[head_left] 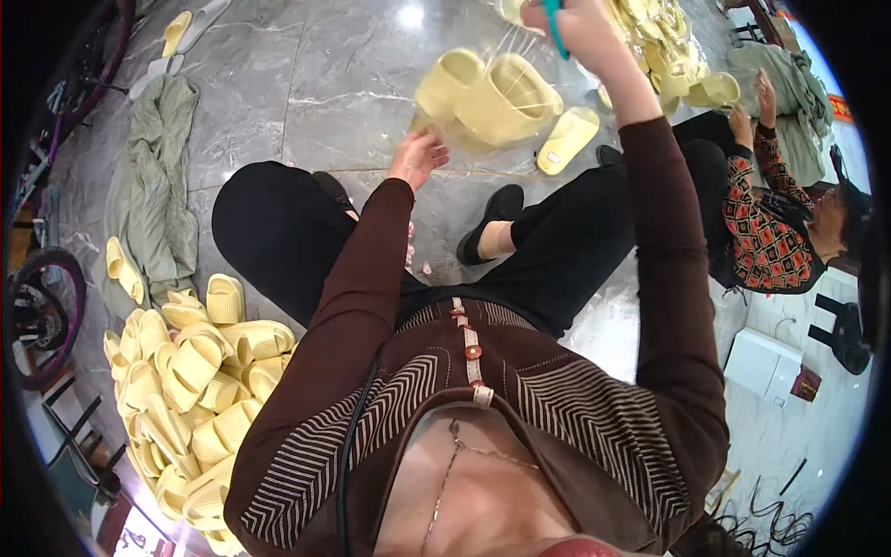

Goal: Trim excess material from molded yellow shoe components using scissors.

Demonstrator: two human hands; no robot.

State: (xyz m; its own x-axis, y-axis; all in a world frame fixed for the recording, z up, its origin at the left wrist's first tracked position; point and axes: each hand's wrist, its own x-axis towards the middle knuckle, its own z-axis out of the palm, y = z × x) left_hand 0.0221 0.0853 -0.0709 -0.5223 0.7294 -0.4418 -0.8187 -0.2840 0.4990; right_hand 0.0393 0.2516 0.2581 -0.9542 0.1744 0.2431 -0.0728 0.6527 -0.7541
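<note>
A pair of pale yellow slippers (509, 100) in a clear plastic bag is above the grey floor ahead of me, smeared by motion. At the top of the view my right hand (580, 32) is closed, with stretched plastic running from it down to the bag. A teal tool (557, 28), shaped like a scissor handle, also sits in that hand; the rest of it is hidden. My left hand (422, 158) is just left of the bag, palm toward it, fingers loosely apart and holding nothing. One loose yellow slipper (568, 141) lies right of the bag.
Many yellow slippers (200, 390) are heaped at my left, beside a grey-green cloth (158, 186). More bagged slippers (659, 42) lie at the far right. Another person (770, 223) sits to my right, near a white box (761, 362). A wheel (46, 316) stands at the left edge.
</note>
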